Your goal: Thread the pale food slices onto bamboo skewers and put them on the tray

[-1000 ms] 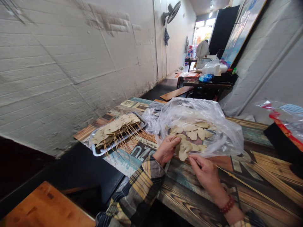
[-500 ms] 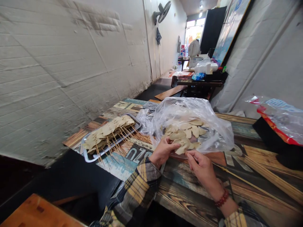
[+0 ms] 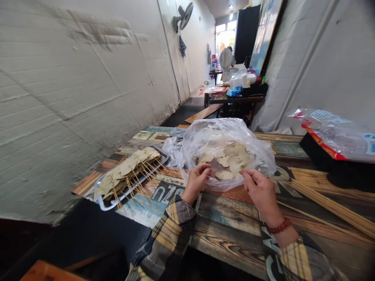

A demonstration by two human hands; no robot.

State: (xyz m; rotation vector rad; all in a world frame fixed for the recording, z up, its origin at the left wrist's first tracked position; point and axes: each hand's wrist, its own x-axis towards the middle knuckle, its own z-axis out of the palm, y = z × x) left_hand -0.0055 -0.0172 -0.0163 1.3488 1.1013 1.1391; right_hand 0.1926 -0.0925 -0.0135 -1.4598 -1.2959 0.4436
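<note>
The pale flat slices [image 3: 234,149] were at the mouth of the clear plastic bag [image 3: 202,134] on the counter [image 3: 228,218]. The left hand [image 3: 195,183] had its fingers loosely curled, released. The right hand [image 3: 260,191] had its fingers drawn together at the slices' edge; the item gripped could not be told. Uneven pull could have torn a slice. Sleeve [image 3: 166,234] contact could have shifted the skewers [image 3: 129,183] overhanging the tray [image 3: 102,205].

Looks like a small eatery or food shop to me: long, narrow room, wall fan [image 3: 185,16], bright glazed front [image 3: 226,38], goods-laden back surface [image 3: 236,100], skewered slices [image 3: 124,170] filling a metal tray [image 3: 109,207].
</note>
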